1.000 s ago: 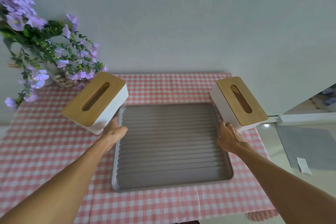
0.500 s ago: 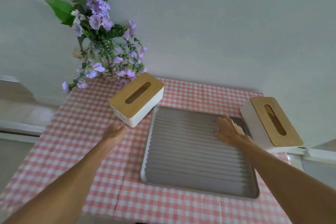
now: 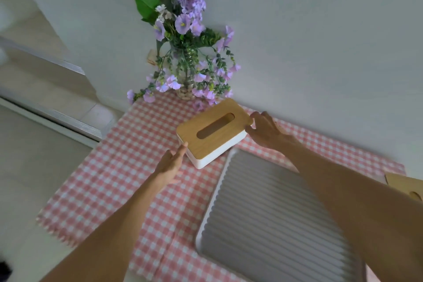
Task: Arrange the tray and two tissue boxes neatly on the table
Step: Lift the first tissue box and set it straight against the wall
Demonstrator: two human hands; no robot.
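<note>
Near the table's (image 3: 109, 181) far edge, two open hands, left (image 3: 170, 162) and right (image 3: 263, 130), flank one box (image 3: 211, 131); second box (image 3: 405, 186) right; one tray (image 3: 263, 213); no writing.

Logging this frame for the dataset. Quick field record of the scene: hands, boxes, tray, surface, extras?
left hand: open, fingertips at the near-left corner of the tissue box
right hand: open, fingers at the far-right end of the same box
tissue box: white body, wooden lid with slot, sits skewed on the cloth just beyond the tray's far-left corner
second tissue box: only part of the wooden lid shows at the right edge
tray: grey, ribbed, empty, flat on the cloth
tablecloth: pink and white check
flowers: purple, in a vase at the wall
</note>
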